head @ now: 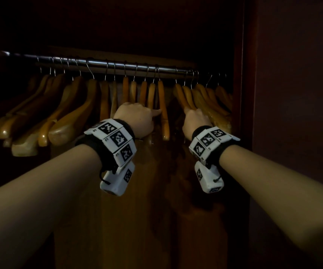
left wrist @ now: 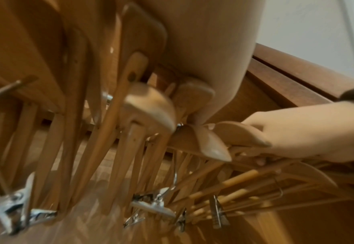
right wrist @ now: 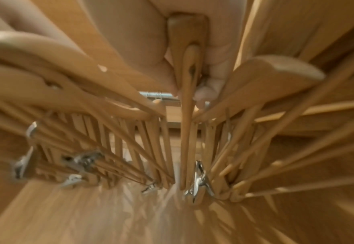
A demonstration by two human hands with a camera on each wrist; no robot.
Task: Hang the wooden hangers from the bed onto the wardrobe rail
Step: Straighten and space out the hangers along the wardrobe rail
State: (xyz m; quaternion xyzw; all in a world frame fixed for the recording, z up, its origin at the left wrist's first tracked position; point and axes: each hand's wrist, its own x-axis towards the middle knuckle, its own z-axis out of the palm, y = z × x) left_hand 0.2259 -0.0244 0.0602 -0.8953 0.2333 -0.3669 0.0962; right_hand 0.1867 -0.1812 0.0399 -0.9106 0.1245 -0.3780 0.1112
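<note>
You are at the wardrobe, not the bed: both arms reach in under the metal rail (head: 118,64), where a long row of wooden hangers (head: 75,105) already hangs by wire hooks. This reads as the spacing or settling part of the hanging step, judged from where your hands sit.

Your left hand (head: 135,118) is in the middle group, thumb laid against one hanger (head: 163,113) that hangs nearly edge-on; whether the other fingers close on a hanger is hidden from the head view.

Your right hand (head: 195,121) is curled round the arm of a hanger in the right-hand bunch (head: 207,100), and the left wrist view shows its fingers (left wrist: 261,143) wrapped over that wood.

A clear gap on the rail lies between the two groups. The next move probably calls for sliding the bunches along without hooks tangling; the metal trouser clips (right wrist: 198,181) below may snag. No bed is in view, so you cannot tell how many hangers remain there.
</note>
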